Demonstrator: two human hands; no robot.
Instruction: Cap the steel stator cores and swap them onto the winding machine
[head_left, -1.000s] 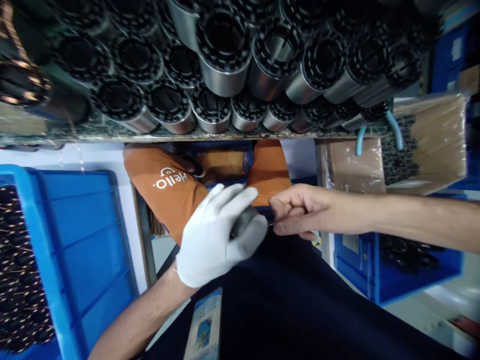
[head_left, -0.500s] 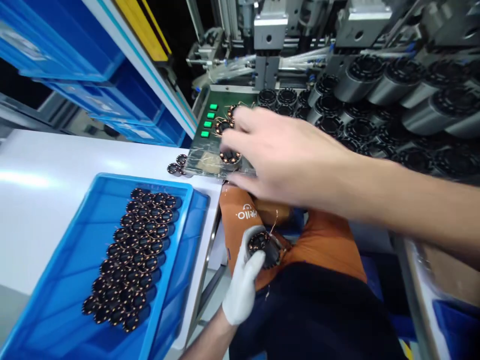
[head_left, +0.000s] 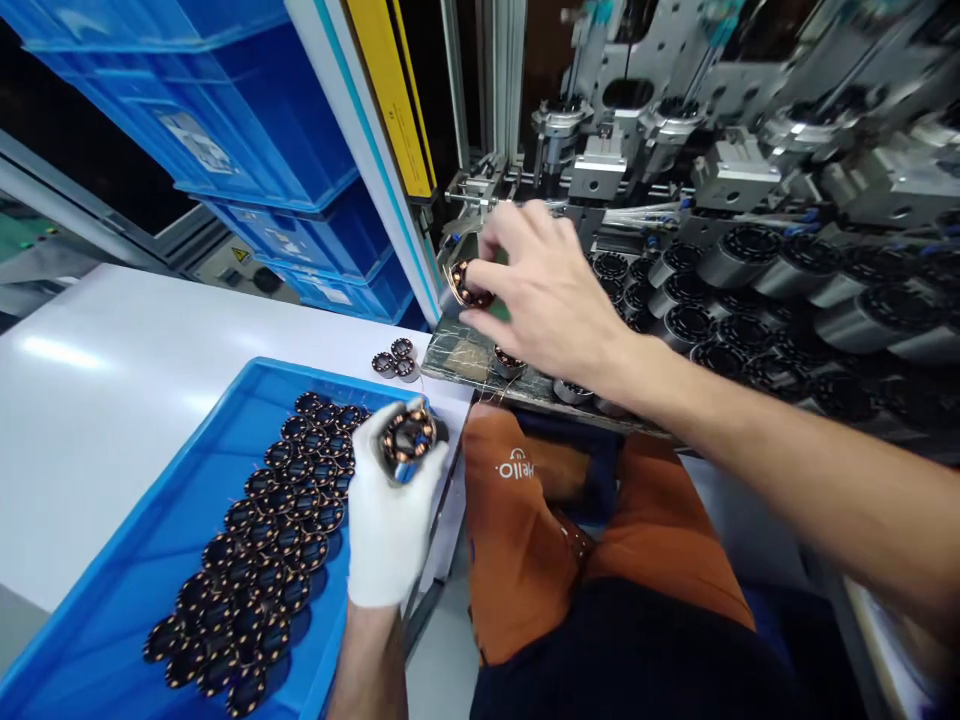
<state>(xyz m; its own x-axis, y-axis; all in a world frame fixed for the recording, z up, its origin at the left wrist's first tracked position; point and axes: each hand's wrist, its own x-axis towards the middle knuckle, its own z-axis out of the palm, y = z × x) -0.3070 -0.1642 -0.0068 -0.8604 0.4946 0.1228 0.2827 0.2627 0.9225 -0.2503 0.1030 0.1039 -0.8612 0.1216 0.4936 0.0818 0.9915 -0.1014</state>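
My left hand, in a white glove, is closed around a copper-wound stator and holds it over the right end of the blue tray. Several more wound stators lie in rows in that tray. My bare right hand reaches across to the machine's green panel and pinches another wound stator between thumb and fingers. Two further stators stand on the panel below that hand.
Small stators sit on the white table by the panel. Rows of grey metal housings lie to the right before the machine's fixtures. Blue crates stack at the back left. Orange trousers show below.
My head has lifted from my lap to the bench. The left hand has carried its stator up over the tray. The right hand has closed on a stator at the panel.
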